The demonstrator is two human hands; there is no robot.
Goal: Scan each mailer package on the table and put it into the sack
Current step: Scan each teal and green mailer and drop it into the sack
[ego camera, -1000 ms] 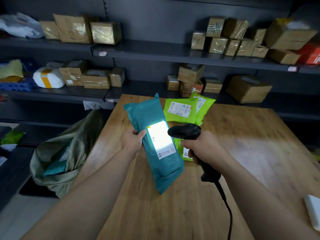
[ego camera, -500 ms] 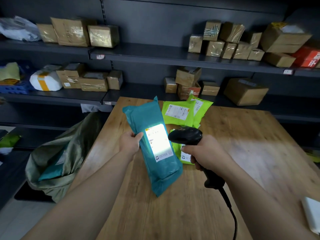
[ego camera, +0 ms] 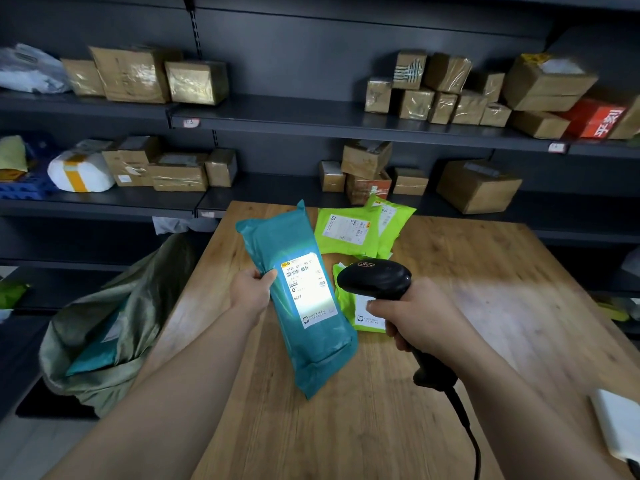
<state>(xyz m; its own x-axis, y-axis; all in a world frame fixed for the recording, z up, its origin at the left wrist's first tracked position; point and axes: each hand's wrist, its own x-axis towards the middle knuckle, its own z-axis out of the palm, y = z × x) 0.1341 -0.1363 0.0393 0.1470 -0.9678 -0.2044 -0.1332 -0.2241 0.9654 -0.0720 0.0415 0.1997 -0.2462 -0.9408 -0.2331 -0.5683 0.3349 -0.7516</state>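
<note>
thumb (ego camera: 267,278) of the left hand (ego camera: 252,293) lies across the front of the teal mailer (ego camera: 320,355) with the other fingers hidden behind it, so the hand pinches the long left edge a little above the middle. the mailer is held up off the counter (ego camera: 485,292), its top leaning away and to the left. its white label (ego camera: 308,289) faces the camera and is brightly lit.

it looks like a soft plastic pouch with pliable contents. the film is creased and shiny, so probably slick, and the lower end hangs free without much sag, so i judge it light and only mildly floppy. a side pinch near the middle suits it. a corner hold would likely let it swing or slip, and squeezing over the label would crumple the barcode. nothing suggests it is fragile, though the contents cannot be seen.

the left forearm reaches in from the lower left with the wrist roughly straight. the right hand (ego camera: 419,320) is wrapped round the grip of the black scanner (ego camera: 375,278), forefinger curled at the front. the scanner's head points left at the label, just beside the mailer and apart from it. its cable (ego camera: 464,420) trails toward the near edge.

green mailers (ego camera: 346,230) lie on the counter beyond, one of them under the scanner head. the olive sack (ego camera: 138,306) stands open off the counter's left side with a teal packet (ego camera: 93,355) inside.
</note>
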